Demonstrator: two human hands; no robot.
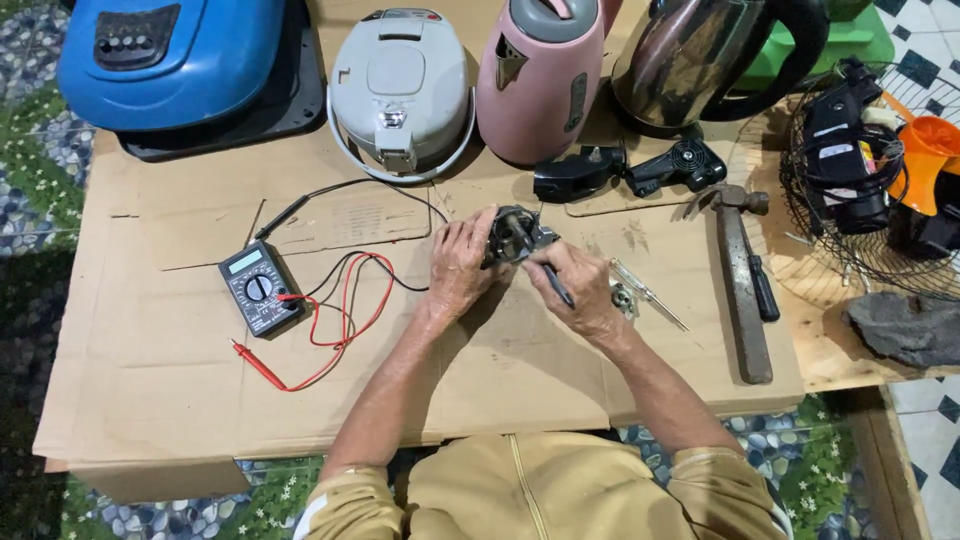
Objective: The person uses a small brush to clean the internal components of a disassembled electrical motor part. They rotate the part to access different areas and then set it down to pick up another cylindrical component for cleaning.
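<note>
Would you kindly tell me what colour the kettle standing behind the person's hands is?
The kettle is pink with a grey lid, seen in the head view.

Mustard-yellow zip-front top — sleeves rolled above the elbows, white lining at the cuffs — forearms bare.

A low worktop [150,400] covered in flattened brown cardboard carries everything. Along its far edge stand a blue appliance [170,55], a grey rice cooker [400,90], a pink kettle [540,80] and a steel kettle [700,60]. Nearer lie a multimeter [260,288] with red and black leads [340,310], two black plastic parts [625,170], a hammer [745,280], a screwdriver [652,295] — and, at the right edge, a wire fan guard [860,230] and a grey stone [905,328].
</note>
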